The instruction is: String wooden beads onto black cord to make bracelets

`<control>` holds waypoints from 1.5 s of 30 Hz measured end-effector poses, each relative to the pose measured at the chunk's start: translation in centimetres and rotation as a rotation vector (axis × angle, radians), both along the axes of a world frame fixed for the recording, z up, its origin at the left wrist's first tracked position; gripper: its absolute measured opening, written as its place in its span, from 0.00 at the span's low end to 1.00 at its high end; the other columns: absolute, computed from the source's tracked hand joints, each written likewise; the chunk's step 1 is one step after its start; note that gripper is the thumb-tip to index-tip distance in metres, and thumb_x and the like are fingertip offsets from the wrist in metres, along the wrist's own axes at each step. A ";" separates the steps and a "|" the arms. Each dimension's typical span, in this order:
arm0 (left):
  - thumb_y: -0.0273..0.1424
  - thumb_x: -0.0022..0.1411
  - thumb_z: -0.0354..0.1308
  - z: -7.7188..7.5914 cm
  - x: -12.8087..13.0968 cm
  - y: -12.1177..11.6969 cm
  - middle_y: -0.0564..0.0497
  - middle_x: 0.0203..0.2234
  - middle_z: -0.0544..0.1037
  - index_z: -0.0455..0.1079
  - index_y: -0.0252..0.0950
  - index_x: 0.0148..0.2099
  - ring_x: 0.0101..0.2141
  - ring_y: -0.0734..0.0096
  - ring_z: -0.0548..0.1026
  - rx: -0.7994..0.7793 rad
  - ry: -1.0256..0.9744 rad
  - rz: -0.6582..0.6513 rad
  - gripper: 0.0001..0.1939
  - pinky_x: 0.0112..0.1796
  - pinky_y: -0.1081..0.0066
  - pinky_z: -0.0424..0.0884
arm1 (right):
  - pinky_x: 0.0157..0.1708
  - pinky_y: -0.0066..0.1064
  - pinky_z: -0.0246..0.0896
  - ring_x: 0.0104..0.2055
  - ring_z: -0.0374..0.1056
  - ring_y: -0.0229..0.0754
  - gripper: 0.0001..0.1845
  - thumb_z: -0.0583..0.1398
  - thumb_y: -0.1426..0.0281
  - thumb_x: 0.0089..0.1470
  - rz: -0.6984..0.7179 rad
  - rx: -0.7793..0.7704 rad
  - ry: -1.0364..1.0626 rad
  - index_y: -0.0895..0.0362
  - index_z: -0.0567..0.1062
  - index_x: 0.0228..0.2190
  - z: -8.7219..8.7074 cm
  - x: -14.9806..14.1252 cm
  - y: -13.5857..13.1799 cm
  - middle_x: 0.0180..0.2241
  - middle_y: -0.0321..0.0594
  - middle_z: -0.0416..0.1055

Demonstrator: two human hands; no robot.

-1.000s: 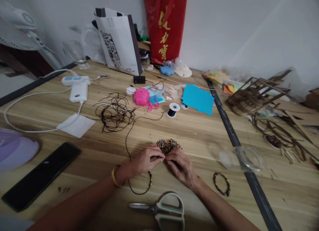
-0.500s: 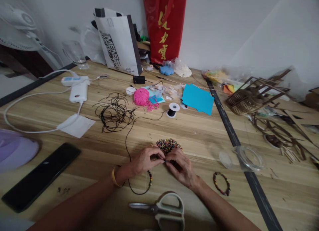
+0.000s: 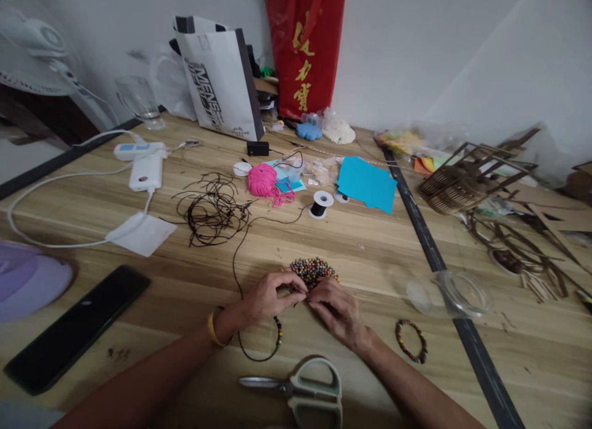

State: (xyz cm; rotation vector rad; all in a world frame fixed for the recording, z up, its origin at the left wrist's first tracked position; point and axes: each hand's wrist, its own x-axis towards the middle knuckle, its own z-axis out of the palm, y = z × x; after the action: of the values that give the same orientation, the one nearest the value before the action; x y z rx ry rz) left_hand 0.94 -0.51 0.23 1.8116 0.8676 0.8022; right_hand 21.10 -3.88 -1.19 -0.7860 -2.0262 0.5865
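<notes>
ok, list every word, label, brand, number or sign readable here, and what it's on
"MENS": white paper bag, sideways
"ECHE": low on that bag, word's start unclear
"力寶": red bag, gold; character above unclear
Too small or blurred: white bag's other lettering, mark on flat black object

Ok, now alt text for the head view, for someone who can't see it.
The left hand and right hand have their fingertips close together at a small dark item, just in front of a pile of colorful beads on a wooden table. A partly beaded cord, scissors and a beaded bracelet are nearby.
</notes>
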 end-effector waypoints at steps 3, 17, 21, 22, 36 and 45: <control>0.30 0.59 0.57 0.5 0.0 0.0 0.49 0.32 0.80 0.74 0.34 0.35 0.34 0.69 0.75 -0.024 -0.001 0.055 0.06 0.39 0.72 0.69 | 0.40 0.39 0.66 0.37 0.68 0.43 0.08 0.55 0.78 0.58 -0.003 0.053 -0.020 0.56 0.71 0.39 0.2 0.0 -0.3 0.33 0.43 0.72; 0.33 0.64 0.51 1.0 -0.3 -0.1 0.47 0.31 0.79 0.73 0.32 0.39 0.35 0.69 0.76 -0.075 -0.069 0.072 0.11 0.39 0.71 0.69 | 0.39 0.44 0.62 0.37 0.62 0.46 0.15 0.50 0.80 0.55 0.021 0.109 -0.073 0.57 0.67 0.42 1.0 0.2 -0.8 0.33 0.44 0.68; 0.32 0.64 0.52 0.9 -0.3 0.0 0.47 0.31 0.79 0.73 0.32 0.39 0.35 0.68 0.75 -0.070 -0.085 0.059 0.11 0.39 0.71 0.69 | 0.37 0.42 0.62 0.38 0.62 0.46 0.14 0.49 0.79 0.57 0.005 0.102 -0.062 0.57 0.67 0.43 1.2 0.0 -0.9 0.34 0.45 0.68; 0.32 0.64 0.52 0.9 -0.3 0.0 0.47 0.32 0.79 0.73 0.32 0.38 0.35 0.68 0.75 -0.064 -0.079 0.055 0.11 0.39 0.71 0.68 | 0.37 0.42 0.63 0.38 0.62 0.45 0.14 0.50 0.79 0.57 0.002 0.105 -0.059 0.57 0.67 0.43 1.2 0.0 -0.8 0.34 0.45 0.68; 0.29 0.54 0.63 -0.7 0.0 -0.1 0.47 0.28 0.78 0.75 0.32 0.32 0.34 0.68 0.74 0.057 -0.053 -0.170 0.04 0.39 0.71 0.70 | 0.44 0.44 0.62 0.38 0.65 0.44 0.14 0.54 0.80 0.56 0.020 0.134 -0.072 0.57 0.67 0.43 0.4 0.0 -0.6 0.34 0.43 0.70; 0.30 0.56 0.62 -1.0 0.1 0.1 0.47 0.26 0.79 0.76 0.33 0.31 0.32 0.68 0.75 0.070 -0.071 -0.153 0.05 0.38 0.70 0.69 | 0.43 0.42 0.63 0.38 0.66 0.44 0.12 0.56 0.79 0.56 0.016 0.103 -0.077 0.57 0.68 0.42 0.6 -0.1 -0.6 0.34 0.43 0.70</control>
State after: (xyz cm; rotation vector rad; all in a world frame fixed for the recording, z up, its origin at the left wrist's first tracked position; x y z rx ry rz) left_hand 1.05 -0.38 -0.81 1.8745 0.6541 0.8018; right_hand 20.99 -4.50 -0.61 -0.7417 -2.1167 0.4636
